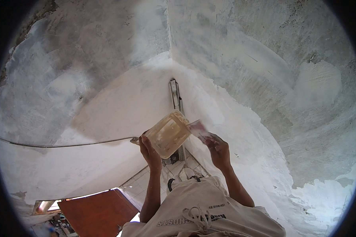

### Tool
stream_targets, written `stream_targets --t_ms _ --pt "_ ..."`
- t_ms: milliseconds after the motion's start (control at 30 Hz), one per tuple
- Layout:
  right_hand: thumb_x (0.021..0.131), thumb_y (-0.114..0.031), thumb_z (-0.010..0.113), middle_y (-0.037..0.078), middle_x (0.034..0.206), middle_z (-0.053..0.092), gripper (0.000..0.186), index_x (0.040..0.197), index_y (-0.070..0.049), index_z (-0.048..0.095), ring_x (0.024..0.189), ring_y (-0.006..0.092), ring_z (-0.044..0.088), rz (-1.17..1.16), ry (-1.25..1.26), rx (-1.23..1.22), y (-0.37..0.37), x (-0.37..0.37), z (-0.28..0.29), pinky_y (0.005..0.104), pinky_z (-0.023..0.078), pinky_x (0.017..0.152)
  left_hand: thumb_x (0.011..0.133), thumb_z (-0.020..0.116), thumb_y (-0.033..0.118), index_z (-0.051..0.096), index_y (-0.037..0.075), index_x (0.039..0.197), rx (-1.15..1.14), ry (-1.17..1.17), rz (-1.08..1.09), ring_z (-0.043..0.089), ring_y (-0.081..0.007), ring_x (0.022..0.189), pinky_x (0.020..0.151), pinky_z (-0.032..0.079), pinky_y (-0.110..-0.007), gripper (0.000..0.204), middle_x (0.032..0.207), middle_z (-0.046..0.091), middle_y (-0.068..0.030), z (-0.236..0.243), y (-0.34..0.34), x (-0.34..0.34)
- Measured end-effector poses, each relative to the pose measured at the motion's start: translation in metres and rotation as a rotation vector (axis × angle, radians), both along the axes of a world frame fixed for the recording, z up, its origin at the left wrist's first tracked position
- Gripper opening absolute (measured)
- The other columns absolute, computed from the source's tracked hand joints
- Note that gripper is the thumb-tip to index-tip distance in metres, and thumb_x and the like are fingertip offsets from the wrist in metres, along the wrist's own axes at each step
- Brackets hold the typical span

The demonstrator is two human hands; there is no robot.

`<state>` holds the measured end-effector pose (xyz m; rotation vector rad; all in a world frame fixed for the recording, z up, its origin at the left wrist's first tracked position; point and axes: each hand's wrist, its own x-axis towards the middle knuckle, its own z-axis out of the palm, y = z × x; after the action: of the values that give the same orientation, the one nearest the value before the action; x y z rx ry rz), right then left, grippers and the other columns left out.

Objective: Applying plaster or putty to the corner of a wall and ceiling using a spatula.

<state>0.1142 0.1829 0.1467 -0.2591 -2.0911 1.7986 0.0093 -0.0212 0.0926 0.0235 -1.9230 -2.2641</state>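
Note:
Out in front of my body, my left hand (150,155) grips a shallow rectangular plastic tub (171,136) by its left side. The tub is tan and translucent, tilted, with pale smears over it. My right hand (219,152) is closed around a scraper (197,128) with a wide flat blade and a reddish, white-smeared part near the fingers. The blade reaches the tub's right edge; whether it touches the rim I cannot tell. Blur softens the scraper's outline.
Two walls meet in a corner (170,59), with white coating low down and grey patches above. Long metal profiles (174,93) lean upright there. A dark cable (47,145) crosses the left wall. Below lie floor tiles (136,181), an orange-brown panel (101,211) and assorted clutter (61,226).

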Motion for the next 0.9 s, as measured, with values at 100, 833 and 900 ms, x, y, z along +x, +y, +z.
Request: stream_targets --t_ms 100,833,900 --pt "0.085 0.001 0.056 0.007 0.117 0.063 0.03 0.111 -0.01 0.065 0.105 0.0236 0.062 0.072 0.117 0.571 -0.01 -0.002 0.007 0.0375 0.05 0.087 0.103 0.036 0.038 0.052 0.004 0.106 -0.033 -0.053 -0.025 0.049 -0.0125 0.091 0.084 0.042 -0.028 0.037 0.096 0.051 -0.0038 0.004 0.004 0.004" --pt "0.082 -0.006 0.062 0.005 0.092 0.065 0.016 0.099 -0.008 0.061 0.09 0.0241 0.062 0.427 0.118 0.989 0.011 -0.026 0.036 0.0379 0.047 0.081 0.103 0.034 0.033 0.056 0.0 0.111 -0.252 0.047 -0.231 0.049 -0.0105 0.078 0.071 0.042 -0.027 0.041 0.086 0.059 -0.0052 0.03 0.005 0.018" --pt "0.084 -0.009 0.061 0.006 0.092 0.065 0.015 0.099 -0.008 0.06 0.09 0.0256 0.062 0.45 0.105 1.005 0.004 -0.03 0.031 0.039 0.047 0.082 0.103 0.035 0.033 0.057 0.0 0.111 -0.185 -0.011 -0.313 0.052 -0.011 0.084 0.076 0.043 -0.027 0.04 0.09 0.061 -0.0062 0.029 0.005 0.019"
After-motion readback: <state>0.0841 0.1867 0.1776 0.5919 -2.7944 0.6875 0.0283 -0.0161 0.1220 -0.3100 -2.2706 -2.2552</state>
